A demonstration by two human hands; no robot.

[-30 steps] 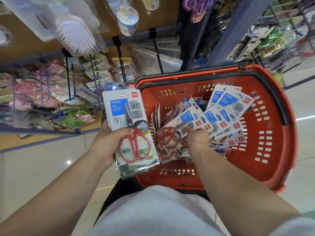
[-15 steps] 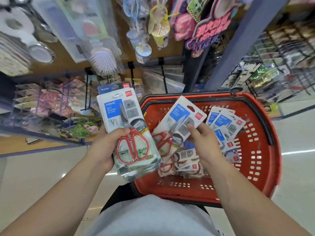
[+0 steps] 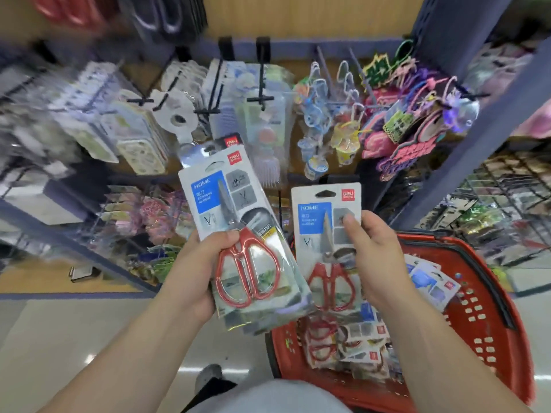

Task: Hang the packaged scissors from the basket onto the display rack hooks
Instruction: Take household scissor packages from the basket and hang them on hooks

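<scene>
My left hand (image 3: 193, 272) grips a stack of packaged red-handled scissors (image 3: 226, 222), thumb across the front pack's handles. My right hand (image 3: 369, 260) holds a single scissors pack (image 3: 319, 222) upright beside the stack, thumb on its card front. Both are raised in front of the display rack, whose black hooks (image 3: 262, 93) stick out above and behind the packs. The red basket (image 3: 489, 308) sits low at the right with several more scissors packs (image 3: 357, 344) lying in it.
The rack's hooks carry combs, brushes, cards and colourful keychains (image 3: 399, 123), blurred by motion. A blue upright post (image 3: 465, 144) runs along the rack's right side. A wire shelf of goods stands at the far right. Pale floor lies below at the left.
My right hand has lifted one pack out of the basket and raised it upright next to the left hand's stack. The view has swung up toward the rack.
</scene>
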